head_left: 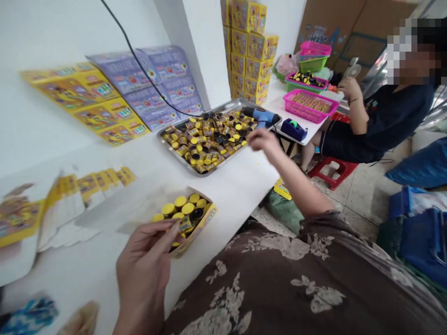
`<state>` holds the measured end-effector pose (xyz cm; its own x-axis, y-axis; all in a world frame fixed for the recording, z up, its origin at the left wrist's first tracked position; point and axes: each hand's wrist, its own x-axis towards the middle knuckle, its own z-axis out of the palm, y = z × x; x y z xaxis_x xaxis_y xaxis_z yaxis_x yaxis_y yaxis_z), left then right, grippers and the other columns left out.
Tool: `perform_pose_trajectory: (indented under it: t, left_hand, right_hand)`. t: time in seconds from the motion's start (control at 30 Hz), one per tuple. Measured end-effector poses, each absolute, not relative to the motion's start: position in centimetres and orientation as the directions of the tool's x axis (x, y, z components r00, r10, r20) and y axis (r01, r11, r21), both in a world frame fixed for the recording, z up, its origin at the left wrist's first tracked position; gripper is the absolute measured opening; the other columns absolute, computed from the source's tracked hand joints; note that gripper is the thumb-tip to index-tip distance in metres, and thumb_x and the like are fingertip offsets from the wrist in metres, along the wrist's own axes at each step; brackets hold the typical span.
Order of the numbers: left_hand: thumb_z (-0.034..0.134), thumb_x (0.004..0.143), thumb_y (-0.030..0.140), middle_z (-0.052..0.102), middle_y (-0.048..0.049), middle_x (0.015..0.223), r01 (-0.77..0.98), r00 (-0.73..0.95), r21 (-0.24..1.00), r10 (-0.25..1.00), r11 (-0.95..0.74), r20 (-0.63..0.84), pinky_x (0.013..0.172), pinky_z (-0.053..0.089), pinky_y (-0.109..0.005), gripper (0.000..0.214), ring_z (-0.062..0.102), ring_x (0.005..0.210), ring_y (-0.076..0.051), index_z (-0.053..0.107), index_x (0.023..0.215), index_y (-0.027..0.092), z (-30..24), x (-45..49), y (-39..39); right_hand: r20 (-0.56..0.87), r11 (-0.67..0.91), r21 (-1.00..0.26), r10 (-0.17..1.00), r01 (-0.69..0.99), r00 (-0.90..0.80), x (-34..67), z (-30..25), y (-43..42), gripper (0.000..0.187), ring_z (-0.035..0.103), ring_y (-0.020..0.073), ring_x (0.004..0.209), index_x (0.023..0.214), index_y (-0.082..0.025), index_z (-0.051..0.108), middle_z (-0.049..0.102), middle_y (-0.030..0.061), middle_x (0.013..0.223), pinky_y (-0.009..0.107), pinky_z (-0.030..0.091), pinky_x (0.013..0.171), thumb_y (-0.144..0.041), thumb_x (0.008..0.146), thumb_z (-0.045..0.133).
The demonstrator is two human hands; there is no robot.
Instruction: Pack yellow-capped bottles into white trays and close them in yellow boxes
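Note:
My left hand (143,260) pinches a small labelled yellow canister (185,224) just above an open yellow cardboard box (206,221). The box is filled with similar canisters with yellow or black caps. My right hand (261,142) hangs over the near rim of a steel tray (206,156), its fingers apart and nothing visible in them. The tray holds a dense heap of small canisters. A blue power tool (260,115), possibly a heat gun, lies on the tray's far corner, just beyond my right hand.
Flat printed yellow and purple cartons (115,88) lie along the white table (230,186), with a black cable (139,58) above them. Stacked yellow boxes (249,51) stand behind. A seated person's arm (356,109) is beside pink baskets (309,104) and a blue tape dispenser (293,129).

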<state>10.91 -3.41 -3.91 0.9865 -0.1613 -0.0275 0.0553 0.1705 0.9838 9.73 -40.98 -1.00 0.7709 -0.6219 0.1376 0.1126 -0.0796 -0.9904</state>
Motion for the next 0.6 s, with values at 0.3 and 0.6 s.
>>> perform_pose_trajectory:
  t: [0.3,0.6]
  left_hand:
    - [0.107,0.033,0.025,0.082,0.0015,0.083,0.153,0.978,0.982,-0.157,0.109,-0.135,0.074,0.064,-0.012,0.053,0.074,0.077,-0.010,0.082,0.079,0.023,-3.9,12.6,-4.8]
    - [0.108,0.027,0.033,0.082,-0.0005,0.080,0.120,0.970,0.990,-0.201,-0.081,-0.134,0.064,0.063,-0.019,0.060,0.073,0.073,-0.015,0.083,0.081,0.025,-4.0,13.0,-3.9]
  right_hand:
    - [-0.038,0.434,-0.901,-0.051,-0.012,0.998,8.2,-10.1,-26.1,0.080,0.071,0.0146,0.071,0.099,-0.021,0.064,0.075,-0.0029,0.084,0.025,0.057,0.061,-0.055,0.042,0.111]
    - [-0.213,0.383,-0.908,-0.064,-0.173,0.975,7.6,-12.1,-25.4,0.075,0.066,0.0119,0.047,0.104,-0.022,0.061,0.071,-0.0068,0.073,0.019,0.039,0.041,-0.068,0.062,0.102]
